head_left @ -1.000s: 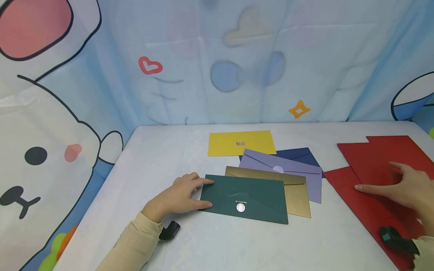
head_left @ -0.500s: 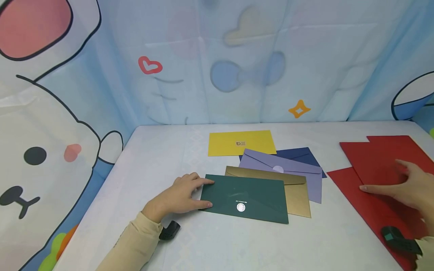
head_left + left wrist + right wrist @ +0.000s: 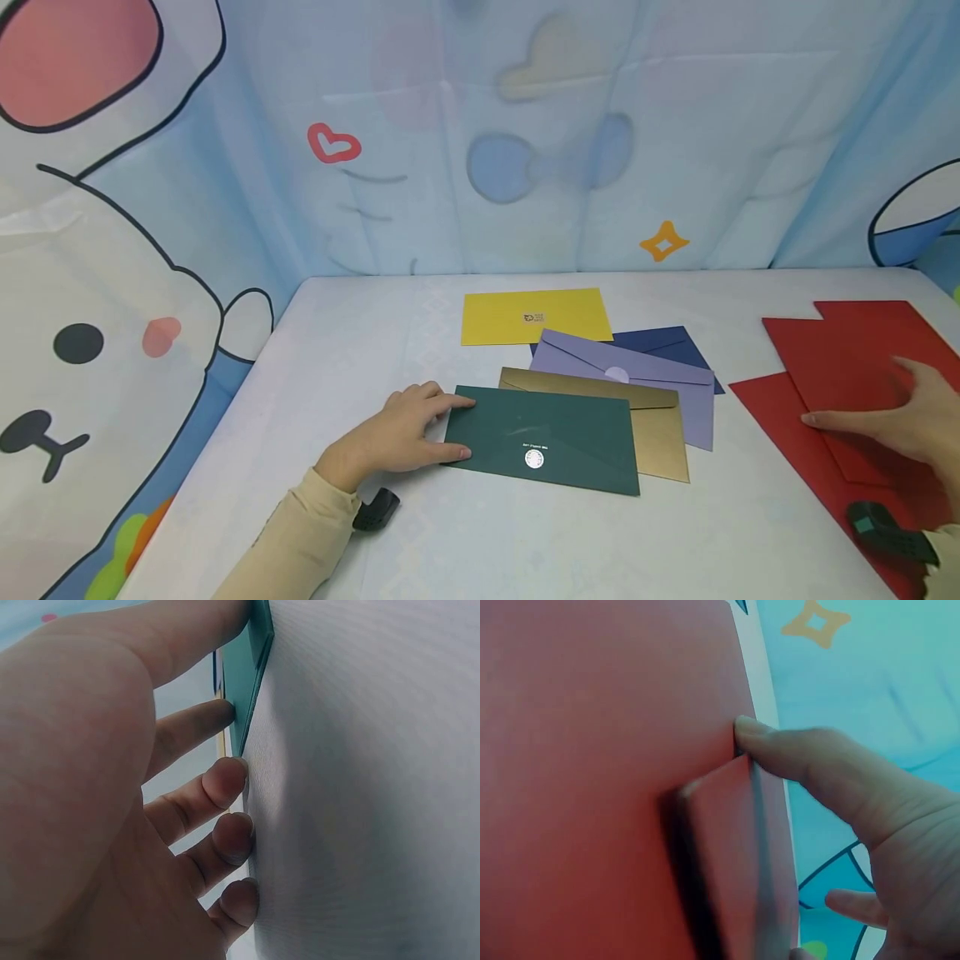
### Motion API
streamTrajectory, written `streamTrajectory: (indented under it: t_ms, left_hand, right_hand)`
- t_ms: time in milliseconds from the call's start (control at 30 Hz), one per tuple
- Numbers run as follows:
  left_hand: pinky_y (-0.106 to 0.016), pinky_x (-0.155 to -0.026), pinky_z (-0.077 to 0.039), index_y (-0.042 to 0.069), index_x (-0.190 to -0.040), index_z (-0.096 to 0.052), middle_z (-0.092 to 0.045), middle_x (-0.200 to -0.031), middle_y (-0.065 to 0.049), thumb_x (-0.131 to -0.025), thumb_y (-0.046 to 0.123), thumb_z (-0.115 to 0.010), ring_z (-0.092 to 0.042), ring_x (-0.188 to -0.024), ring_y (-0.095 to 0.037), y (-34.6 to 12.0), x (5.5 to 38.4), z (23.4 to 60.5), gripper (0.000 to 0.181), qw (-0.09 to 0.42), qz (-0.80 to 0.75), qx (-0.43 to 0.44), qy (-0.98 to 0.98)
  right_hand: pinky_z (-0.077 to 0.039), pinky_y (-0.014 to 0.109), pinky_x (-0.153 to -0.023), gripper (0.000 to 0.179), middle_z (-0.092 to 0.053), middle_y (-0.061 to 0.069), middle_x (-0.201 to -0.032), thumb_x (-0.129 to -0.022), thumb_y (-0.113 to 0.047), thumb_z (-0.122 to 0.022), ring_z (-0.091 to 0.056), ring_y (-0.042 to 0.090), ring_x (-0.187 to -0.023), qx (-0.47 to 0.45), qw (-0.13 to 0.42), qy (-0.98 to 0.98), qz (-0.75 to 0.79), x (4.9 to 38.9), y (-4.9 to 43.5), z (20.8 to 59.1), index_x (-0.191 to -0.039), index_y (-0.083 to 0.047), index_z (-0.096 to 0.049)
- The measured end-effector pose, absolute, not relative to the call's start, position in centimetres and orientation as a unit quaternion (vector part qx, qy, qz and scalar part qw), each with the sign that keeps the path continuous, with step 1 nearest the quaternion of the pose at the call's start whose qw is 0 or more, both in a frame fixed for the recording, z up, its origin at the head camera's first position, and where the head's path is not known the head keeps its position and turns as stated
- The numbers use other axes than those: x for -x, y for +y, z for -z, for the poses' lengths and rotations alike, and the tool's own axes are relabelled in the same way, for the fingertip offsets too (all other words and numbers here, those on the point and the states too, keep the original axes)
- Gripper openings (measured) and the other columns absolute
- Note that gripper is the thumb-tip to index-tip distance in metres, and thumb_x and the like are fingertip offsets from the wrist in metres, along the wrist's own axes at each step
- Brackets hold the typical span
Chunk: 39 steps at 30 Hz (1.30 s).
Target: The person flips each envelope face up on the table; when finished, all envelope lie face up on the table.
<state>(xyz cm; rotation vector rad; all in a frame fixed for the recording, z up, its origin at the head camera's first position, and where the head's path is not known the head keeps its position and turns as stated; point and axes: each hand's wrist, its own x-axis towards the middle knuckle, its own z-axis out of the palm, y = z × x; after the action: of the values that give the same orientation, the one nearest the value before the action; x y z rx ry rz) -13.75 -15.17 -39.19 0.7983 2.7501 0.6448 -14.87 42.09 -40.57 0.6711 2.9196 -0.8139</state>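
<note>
My left hand (image 3: 401, 437) lies at the left end of a dark green envelope (image 3: 581, 425). Its thumb and forefinger are spread apart, their tips on the envelope's left part. In the left wrist view the other fingertips (image 3: 233, 836) rest beside it on the white cloth. At the right, my right hand (image 3: 911, 412) is spread over overlapping flat red envelope-like pieces (image 3: 825, 358). The straight thumb (image 3: 810, 750) touches a red edge in the right wrist view. Partly covered by the green envelope is a gold envelope (image 3: 660, 442), with a lilac envelope (image 3: 693, 408) behind it.
Farther back lie a navy envelope (image 3: 667, 337), partly under the lilac one, and a yellow envelope (image 3: 566, 308) with a small printed label. The white table (image 3: 360, 333) ends at a blue cartoon-print curtain (image 3: 420, 225). Black bands sit at both wrists.
My right hand has moved a little to the right, and the red pieces have slid right with it. The left hand and the green envelope have stayed put.
</note>
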Motion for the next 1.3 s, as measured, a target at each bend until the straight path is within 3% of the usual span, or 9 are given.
streamTrajectory:
  t_ms: [267, 533, 800, 1000, 1033, 1133, 1233, 1300]
  left_hand:
    - [-0.042, -0.091, -0.035, 0.024, -0.141, -0.059, -0.051, -0.108, 0.005, -0.088, 0.051, -0.073, -0.045, -0.095, -0.015, -15.2, 13.7, 39.1, 0.061, 0.104, -0.22, -0.271, 0.931]
    - [-0.043, -0.09, -0.035, 0.024, -0.142, -0.059, -0.052, -0.109, 0.005, -0.088, 0.052, -0.073, -0.045, -0.095, -0.016, -15.2, 13.7, 39.1, 0.062, 0.104, -0.217, -0.271, 0.932]
    - [-0.042, -0.09, -0.035, 0.024, -0.142, -0.059, -0.05, -0.105, 0.006, -0.088, 0.051, -0.074, -0.045, -0.094, -0.015, -15.2, 13.8, 39.1, 0.061, 0.105, -0.215, -0.271, 0.932]
    - [-0.042, -0.089, -0.035, 0.024, -0.142, -0.059, -0.05, -0.104, 0.006, -0.088, 0.05, -0.074, -0.045, -0.093, -0.015, -15.2, 13.7, 39.1, 0.061, 0.106, -0.214, -0.272, 0.932]
    - [-0.042, -0.089, -0.035, 0.024, -0.142, -0.059, -0.05, -0.104, 0.006, -0.088, 0.05, -0.074, -0.045, -0.093, -0.015, -15.2, 13.7, 39.1, 0.061, 0.105, -0.214, -0.273, 0.932]
    - [-0.042, -0.089, -0.035, 0.024, -0.142, -0.059, -0.049, -0.103, 0.006, -0.088, 0.05, -0.074, -0.044, -0.093, -0.015, -15.2, 13.8, 39.0, 0.061, 0.104, -0.214, -0.275, 0.932]
    - [-0.042, -0.088, -0.035, 0.024, -0.142, -0.059, -0.049, -0.103, 0.006, -0.089, 0.05, -0.074, -0.044, -0.093, -0.015, -15.2, 13.8, 39.0, 0.061, 0.103, -0.216, -0.276, 0.931]
    - [-0.042, -0.088, -0.035, 0.024, -0.142, -0.059, -0.05, -0.103, 0.006, -0.089, 0.049, -0.074, -0.044, -0.093, -0.015, -15.3, 13.8, 39.0, 0.061, 0.104, -0.217, -0.277, 0.93]
  right_hand:
    - [-0.036, 0.076, -0.089, 0.117, -0.005, 0.045, -0.143, -0.087, -0.038, -0.078, -0.008, 0.063, -0.135, -0.216, 0.032, 0.944, 0.245, 14.7, 41.9, 40.4, -0.152, 0.011, 0.006]
    - [-0.044, 0.074, -0.072, 0.124, -0.001, 0.047, -0.139, -0.078, -0.046, -0.084, 0.002, 0.066, -0.136, -0.186, 0.041, 0.958, 0.216, 14.6, 42.0, 40.4, -0.155, 0.005, -0.002]
    - [-0.05, 0.064, -0.061, 0.112, 0.003, 0.047, -0.142, -0.084, -0.039, -0.082, -0.002, 0.067, -0.133, -0.057, -0.009, 0.972, 0.229, 14.8, 41.4, 40.7, -0.153, 0.01, -0.01]
    - [-0.047, 0.072, -0.071, 0.116, -0.011, 0.041, -0.143, -0.069, -0.031, -0.094, -0.015, 0.061, -0.121, 0.088, -0.003, 0.967, 0.238, 14.6, 38.8, 39.7, -0.154, 0.007, -0.024]
    - [-0.049, 0.07, -0.07, 0.117, -0.014, 0.039, -0.144, -0.067, -0.031, -0.095, -0.018, 0.059, -0.121, 0.106, -0.003, 0.964, 0.243, 14.6, 38.2, 39.3, -0.154, 0.006, -0.027]
    - [-0.056, 0.047, -0.065, 0.114, -0.02, 0.032, -0.146, -0.063, -0.027, -0.097, -0.024, 0.056, -0.121, 0.147, 0.0, 0.952, 0.269, 14.4, 36.4, 38.3, -0.154, 0.001, -0.034]
    - [-0.052, 0.028, -0.063, 0.111, -0.025, 0.025, -0.148, -0.063, -0.027, -0.097, -0.028, 0.051, -0.122, 0.186, 0.016, 0.939, 0.288, 14.1, 34.6, 37.4, -0.154, -0.004, -0.039]
    - [-0.052, 0.026, -0.064, 0.109, -0.026, 0.021, -0.149, -0.063, -0.028, -0.097, -0.029, 0.048, -0.124, 0.21, 0.036, 0.931, 0.295, 13.8, 33.2, 36.8, -0.154, -0.007, -0.04]
